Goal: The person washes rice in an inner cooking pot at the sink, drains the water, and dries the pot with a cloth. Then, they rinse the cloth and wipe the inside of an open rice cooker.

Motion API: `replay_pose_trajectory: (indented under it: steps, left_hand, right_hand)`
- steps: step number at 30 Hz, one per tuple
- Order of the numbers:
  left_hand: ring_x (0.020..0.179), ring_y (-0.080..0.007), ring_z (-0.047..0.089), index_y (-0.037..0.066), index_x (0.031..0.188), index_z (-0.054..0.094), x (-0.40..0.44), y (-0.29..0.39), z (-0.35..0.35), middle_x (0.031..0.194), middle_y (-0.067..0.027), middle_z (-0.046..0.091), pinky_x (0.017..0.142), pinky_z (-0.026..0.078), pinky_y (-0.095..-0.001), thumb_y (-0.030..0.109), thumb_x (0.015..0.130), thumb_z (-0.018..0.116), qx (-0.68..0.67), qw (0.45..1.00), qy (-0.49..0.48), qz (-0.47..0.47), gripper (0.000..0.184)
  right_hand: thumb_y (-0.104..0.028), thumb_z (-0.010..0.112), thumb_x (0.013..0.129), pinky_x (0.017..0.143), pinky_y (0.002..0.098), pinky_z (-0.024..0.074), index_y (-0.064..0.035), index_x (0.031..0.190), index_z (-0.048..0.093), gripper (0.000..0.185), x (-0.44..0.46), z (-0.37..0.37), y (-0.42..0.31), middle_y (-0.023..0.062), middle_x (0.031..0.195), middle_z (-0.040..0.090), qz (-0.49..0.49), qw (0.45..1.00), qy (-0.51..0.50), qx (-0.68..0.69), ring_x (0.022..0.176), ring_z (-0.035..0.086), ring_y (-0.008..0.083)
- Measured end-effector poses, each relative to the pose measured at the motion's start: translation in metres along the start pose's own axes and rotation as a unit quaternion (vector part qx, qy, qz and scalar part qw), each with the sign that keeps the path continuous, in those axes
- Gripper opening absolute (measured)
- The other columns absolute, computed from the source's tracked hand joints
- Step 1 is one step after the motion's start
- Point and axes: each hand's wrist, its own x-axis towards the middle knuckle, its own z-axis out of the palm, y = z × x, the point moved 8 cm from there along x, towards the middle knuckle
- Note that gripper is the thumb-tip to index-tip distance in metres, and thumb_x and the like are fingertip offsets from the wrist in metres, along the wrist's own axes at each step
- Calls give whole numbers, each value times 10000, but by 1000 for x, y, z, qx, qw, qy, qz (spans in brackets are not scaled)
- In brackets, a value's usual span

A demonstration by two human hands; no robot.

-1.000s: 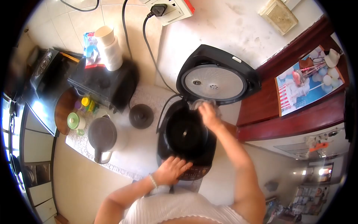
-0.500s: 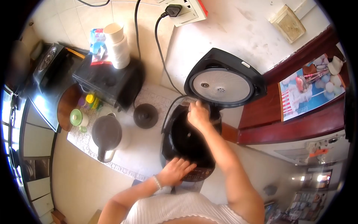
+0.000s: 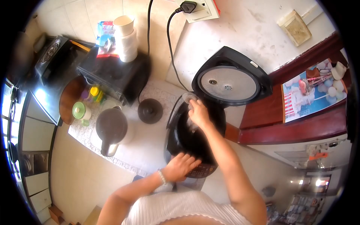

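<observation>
A black rice cooker [image 3: 171, 141] stands on the counter with its lid [image 3: 229, 85] raised, showing a dark inside. My right hand [image 3: 199, 113] is closed on a pale greyish cloth [image 3: 189, 97] at the cooker's far left rim. Part of that cloth hangs below the fingers over the opening. My left hand [image 3: 182, 167], a beaded bracelet at its wrist, lies flat on the cooker's front edge beside the control panel [image 3: 201, 171], fingers stretched out and holding nothing.
Left of the cooker are a dark round lid [image 3: 150, 111], a grey-lidded jug [image 3: 111, 125] and a green-lidded cup [image 3: 79, 111]. Behind them, a black appliance [image 3: 112, 77] carries stacked paper cups [image 3: 126, 43]. A power cord [image 3: 170, 48] runs down from the wall socket.
My right hand has shifted slightly along the rim, and the cloth now shows plainly around it. My left hand stays on the front edge. The whole view has shifted a little.
</observation>
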Motion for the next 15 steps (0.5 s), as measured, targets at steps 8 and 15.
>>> replay_pose_trajectory:
  steps: [8, 15]
  left_hand:
    - [832, -181, 486, 78, 1218, 473, -2, -2, 4, 932, -28, 513, 753, 373, -278, 214, 520, 708, -10, 1000, 24, 0, 749]
    - [841, -184, 483, 85, 1219, 474, -5, -2, 1, 931, -31, 512, 762, 373, -288, 204, 518, 706, -8, 1000, 25, -15, 748]
  right_hand:
    - [-54, 514, 737, 675, 411, 489, -69, 831, 577, 113, -7, 6, -74, 148, 873, 511, -242, 948, -200, -54, 752, 594, 326]
    - [-123, 481, 777, 598, 383, 515, -67, 780, 585, 118, -20, 39, -85, 134, 877, 520, -365, 881, -189, -232, 653, 622, 280]
